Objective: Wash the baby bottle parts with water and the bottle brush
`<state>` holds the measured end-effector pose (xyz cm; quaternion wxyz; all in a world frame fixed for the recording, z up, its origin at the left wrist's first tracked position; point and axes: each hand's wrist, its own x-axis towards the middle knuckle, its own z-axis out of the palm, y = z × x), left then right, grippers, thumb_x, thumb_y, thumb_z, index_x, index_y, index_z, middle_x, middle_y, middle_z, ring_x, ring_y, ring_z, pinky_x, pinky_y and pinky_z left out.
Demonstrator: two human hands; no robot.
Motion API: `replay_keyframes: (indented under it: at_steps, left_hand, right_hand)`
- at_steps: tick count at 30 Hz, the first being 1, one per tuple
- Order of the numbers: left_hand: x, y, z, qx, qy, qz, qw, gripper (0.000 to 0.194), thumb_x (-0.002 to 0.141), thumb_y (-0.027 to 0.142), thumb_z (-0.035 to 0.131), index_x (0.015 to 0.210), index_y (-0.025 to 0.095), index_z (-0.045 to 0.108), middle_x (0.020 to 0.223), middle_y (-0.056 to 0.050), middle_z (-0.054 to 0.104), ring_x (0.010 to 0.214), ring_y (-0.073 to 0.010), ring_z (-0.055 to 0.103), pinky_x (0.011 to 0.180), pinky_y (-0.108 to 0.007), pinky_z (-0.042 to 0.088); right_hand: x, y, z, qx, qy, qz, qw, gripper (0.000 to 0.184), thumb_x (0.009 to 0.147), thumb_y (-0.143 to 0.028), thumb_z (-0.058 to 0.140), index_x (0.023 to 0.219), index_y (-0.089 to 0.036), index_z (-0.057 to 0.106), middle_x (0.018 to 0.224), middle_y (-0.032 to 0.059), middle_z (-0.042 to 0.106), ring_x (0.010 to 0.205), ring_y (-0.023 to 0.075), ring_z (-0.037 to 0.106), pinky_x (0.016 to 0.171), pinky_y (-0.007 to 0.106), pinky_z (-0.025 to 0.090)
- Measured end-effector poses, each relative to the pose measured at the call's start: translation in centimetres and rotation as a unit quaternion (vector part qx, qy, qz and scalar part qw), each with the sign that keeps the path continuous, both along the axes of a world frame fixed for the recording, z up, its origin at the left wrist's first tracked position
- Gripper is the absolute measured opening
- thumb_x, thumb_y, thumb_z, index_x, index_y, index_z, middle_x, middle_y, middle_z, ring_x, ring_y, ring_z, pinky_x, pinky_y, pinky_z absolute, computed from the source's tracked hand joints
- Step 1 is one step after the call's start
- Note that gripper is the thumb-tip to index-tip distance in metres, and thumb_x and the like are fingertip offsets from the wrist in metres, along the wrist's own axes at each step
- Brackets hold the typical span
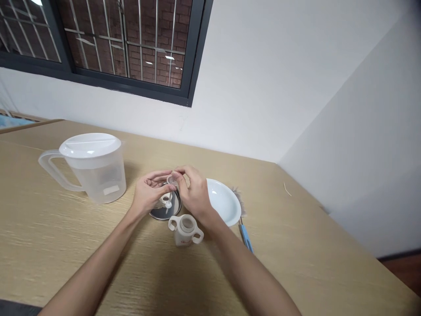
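Translucent round part [171, 180] pinched by fingertips of left hand [144, 194] and right hand [196, 193]; two-handled bottle [183, 237] unlidded on bench [296, 245].

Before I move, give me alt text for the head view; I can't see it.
The left hand and right hand hold a small clear piece over a shiny round dish. An open two-handled cup stands nearer the camera, a lidded pitcher to the left, a white bowl and blue-handled brush to the right.
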<state>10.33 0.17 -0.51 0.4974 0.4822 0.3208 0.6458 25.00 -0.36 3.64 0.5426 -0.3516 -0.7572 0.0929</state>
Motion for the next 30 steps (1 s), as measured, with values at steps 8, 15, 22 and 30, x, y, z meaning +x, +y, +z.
replay_keyframes:
  at_steps: [8,15,22,30]
  left_hand:
    - [-0.1,0.4,-0.7,0.043,0.109,0.006,0.993,0.049,0.052,0.026,0.092,0.097,0.014,0.076,0.105,-0.014,0.076,0.103,-0.0294,0.071,0.096,-0.040,0.055]
    - [0.1,-0.2,-0.5,0.052,0.134,-0.017,0.989,0.048,0.059,0.028,0.089,0.102,0.012,0.076,0.109,-0.015,0.075,0.103,-0.0288,0.070,0.096,-0.039,0.055]
    - [-0.1,-0.5,-0.1,0.052,0.155,-0.013,0.986,0.048,0.059,0.029,0.089,0.103,0.014,0.077,0.109,-0.013,0.075,0.102,-0.0290,0.071,0.095,-0.038,0.055]
    - [-0.4,0.3,-1.1,0.062,0.197,-0.020,0.978,0.045,0.061,0.030,0.087,0.103,0.015,0.077,0.110,-0.013,0.075,0.102,-0.0272,0.070,0.095,-0.036,0.054]
  right_hand:
    - [0.8,0.0,0.9,-0.038,0.051,-0.012,0.998,0.013,0.095,-0.026,0.051,0.089,-0.021,0.062,0.087,0.0028,0.069,0.085,0.0166,0.065,0.078,0.029,0.048]
    - [2.2,-0.7,2.7,-0.027,0.136,-0.019,0.990,0.015,0.096,-0.032,0.055,0.090,-0.020,0.061,0.085,0.0026,0.069,0.084,0.0158,0.066,0.078,0.029,0.051]
    - [2.5,-1.3,3.4,0.015,0.164,-0.035,0.986,0.013,0.095,-0.029,0.056,0.089,-0.019,0.062,0.083,0.0017,0.067,0.082,0.0146,0.066,0.078,0.030,0.053]
    - [4.3,-2.4,6.5,0.144,0.241,-0.101,0.954,0.011,0.095,-0.029,0.057,0.091,-0.019,0.060,0.084,0.0013,0.062,0.081,0.0149,0.065,0.079,0.034,0.055]
